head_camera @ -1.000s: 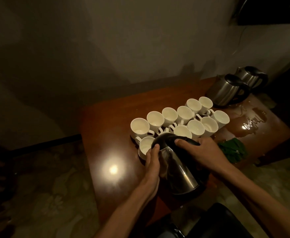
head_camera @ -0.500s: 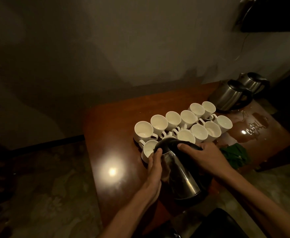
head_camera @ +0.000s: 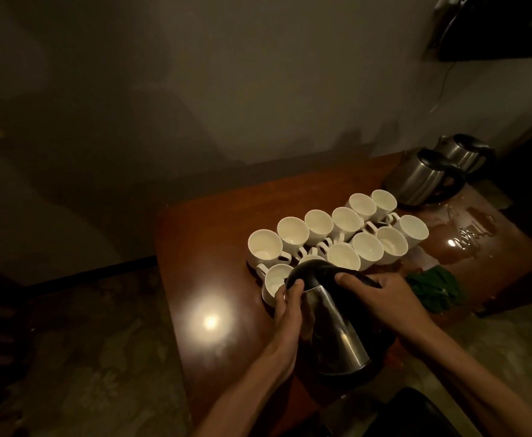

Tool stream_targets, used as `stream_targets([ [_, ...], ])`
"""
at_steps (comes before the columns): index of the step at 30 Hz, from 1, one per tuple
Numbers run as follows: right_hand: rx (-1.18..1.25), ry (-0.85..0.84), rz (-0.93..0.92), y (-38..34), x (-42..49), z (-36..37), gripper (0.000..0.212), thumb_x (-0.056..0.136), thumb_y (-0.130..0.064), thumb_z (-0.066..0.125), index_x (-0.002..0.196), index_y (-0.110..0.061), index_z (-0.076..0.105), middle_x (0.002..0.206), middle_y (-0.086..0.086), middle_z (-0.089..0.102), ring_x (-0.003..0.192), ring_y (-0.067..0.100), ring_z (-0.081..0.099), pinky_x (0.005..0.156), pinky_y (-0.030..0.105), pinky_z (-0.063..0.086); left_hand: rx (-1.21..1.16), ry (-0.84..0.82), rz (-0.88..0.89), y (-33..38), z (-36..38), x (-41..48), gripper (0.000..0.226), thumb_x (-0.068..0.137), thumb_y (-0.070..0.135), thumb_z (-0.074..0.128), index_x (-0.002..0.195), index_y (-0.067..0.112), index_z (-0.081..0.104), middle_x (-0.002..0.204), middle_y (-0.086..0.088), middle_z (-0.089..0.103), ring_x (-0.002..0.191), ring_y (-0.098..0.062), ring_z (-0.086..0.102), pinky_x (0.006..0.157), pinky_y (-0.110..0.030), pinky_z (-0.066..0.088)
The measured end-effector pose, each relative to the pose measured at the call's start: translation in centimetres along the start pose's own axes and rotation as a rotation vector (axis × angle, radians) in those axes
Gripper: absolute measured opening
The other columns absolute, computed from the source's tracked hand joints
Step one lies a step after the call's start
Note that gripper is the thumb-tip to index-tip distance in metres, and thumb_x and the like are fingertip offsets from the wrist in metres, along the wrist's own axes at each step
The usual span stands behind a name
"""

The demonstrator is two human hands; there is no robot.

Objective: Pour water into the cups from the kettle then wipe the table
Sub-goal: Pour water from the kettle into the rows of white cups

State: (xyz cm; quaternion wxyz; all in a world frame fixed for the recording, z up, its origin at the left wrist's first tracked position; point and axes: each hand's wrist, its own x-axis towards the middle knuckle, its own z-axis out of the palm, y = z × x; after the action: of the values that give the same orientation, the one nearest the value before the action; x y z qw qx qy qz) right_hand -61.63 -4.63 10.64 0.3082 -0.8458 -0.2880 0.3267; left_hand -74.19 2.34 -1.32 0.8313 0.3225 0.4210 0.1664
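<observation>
Dim table (head_camera: 211, 241), fragile cups (head_camera: 343, 220); my right hand (head_camera: 384, 298) grips the kettle (head_camera: 337, 326) by its handle; left hand (head_camera: 286, 307) curls round its probably heavy, slick steel.

Left hand (head_camera: 288, 307) curled round the side of the kettle (head_camera: 337, 335); right hand (head_camera: 384, 298) gripping its top. Both forearms bare, reaching forward.

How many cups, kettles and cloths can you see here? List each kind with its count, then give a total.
Cups: 12
Kettles: 3
Cloths: 1
Total: 16
</observation>
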Motion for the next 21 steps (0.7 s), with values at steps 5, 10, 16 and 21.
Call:
stream_targets([
  [5,0.089,0.000,0.003,0.9,-0.5,-0.4,0.036,0.085,-0.045,0.069,0.077,-0.011,0.075,0.069,0.008,0.074,0.066,0.029,0.072,0.060,0.033,0.053,0.057,0.000,0.025,0.1,0.4,-0.1,0.102,0.068,0.080,0.064,0.153,0.035,0.029,0.146,-0.003,0.048,0.129,-0.022,0.051,0.107,-0.044,0.045],
  [10,0.141,0.002,-0.010,1.8,-0.5,-1.0,0.038,0.084,-0.045,0.070,0.078,-0.009,0.076,0.070,0.012,0.074,0.067,0.034,0.072,0.059,0.034,0.052,0.104,0.033,0.050,0.4,1.3,-0.3,0.083,0.081,0.071,0.060,0.151,0.036,0.032,0.137,0.003,0.052,0.123,-0.018,0.053,0.100,-0.040,0.047],
  [16,0.212,-0.009,-0.026,2.5,-0.2,-2.2,0.037,0.086,-0.042,0.070,0.081,-0.006,0.075,0.074,0.013,0.075,0.071,0.035,0.072,0.065,0.039,0.054,0.144,0.057,0.072,1.1,2.6,-0.2,0.068,0.089,0.066,0.055,0.148,0.037,0.034,0.128,0.005,0.056,0.113,-0.014,0.057,0.084,-0.032,0.052],
  [21,0.241,0.014,-0.052,3.3,0.3,-3.5,0.042,0.084,-0.045,0.072,0.079,-0.003,0.074,0.072,0.013,0.074,0.069,0.035,0.072,0.055,0.031,0.050,0.192,0.088,0.144,1.8,4.4,-0.2,0.096,0.064,0.078,0.062,0.146,0.033,0.040,0.137,-0.001,0.057,0.123,-0.022,0.057,0.107,-0.047,0.047],
])
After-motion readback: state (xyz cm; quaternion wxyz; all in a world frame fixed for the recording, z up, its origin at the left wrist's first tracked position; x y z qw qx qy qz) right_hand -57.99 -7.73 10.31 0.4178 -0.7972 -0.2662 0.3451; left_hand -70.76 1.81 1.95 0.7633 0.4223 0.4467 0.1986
